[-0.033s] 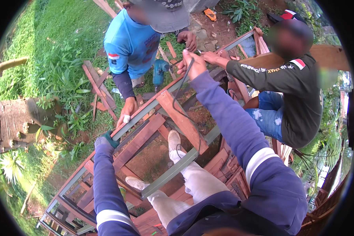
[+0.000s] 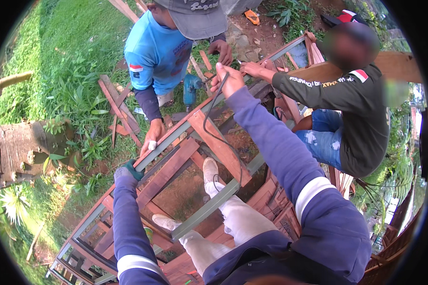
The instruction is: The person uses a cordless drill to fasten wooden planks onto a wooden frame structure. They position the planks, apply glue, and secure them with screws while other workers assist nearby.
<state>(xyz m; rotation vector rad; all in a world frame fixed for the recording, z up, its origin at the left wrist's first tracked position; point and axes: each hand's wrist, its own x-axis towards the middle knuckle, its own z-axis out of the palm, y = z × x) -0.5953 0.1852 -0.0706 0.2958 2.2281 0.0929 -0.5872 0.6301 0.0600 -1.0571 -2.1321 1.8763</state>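
My left hand (image 2: 131, 172), in a dark green glove, is closed around the outer rail (image 2: 176, 130) of a long frame of grey metal and reddish wood. My right hand (image 2: 229, 81) is raised above the frame with its fingers closed on a thin black cable (image 2: 207, 116). The cable hangs from it past a short wooden board (image 2: 218, 146) fixed across the frame. Just beyond my right hand are the hands of two co-workers, one hand (image 2: 221, 51) from the blue-shirted person and one (image 2: 254, 70) from the person in dark green. Whatever small thing lies between them is unclear.
A teal power drill (image 2: 191, 90) stands against the frame's far side. The blue-shirted person's other hand (image 2: 153, 137) rests on the rail. My legs stand among crossbars, including a grey metal bar (image 2: 207, 210). Loose planks (image 2: 119, 111) and a log (image 2: 28, 152) lie left.
My right hand has shifted slightly left and down, away from the co-workers' fingers, and the cable has moved with it. My left hand keeps its place on the rail.
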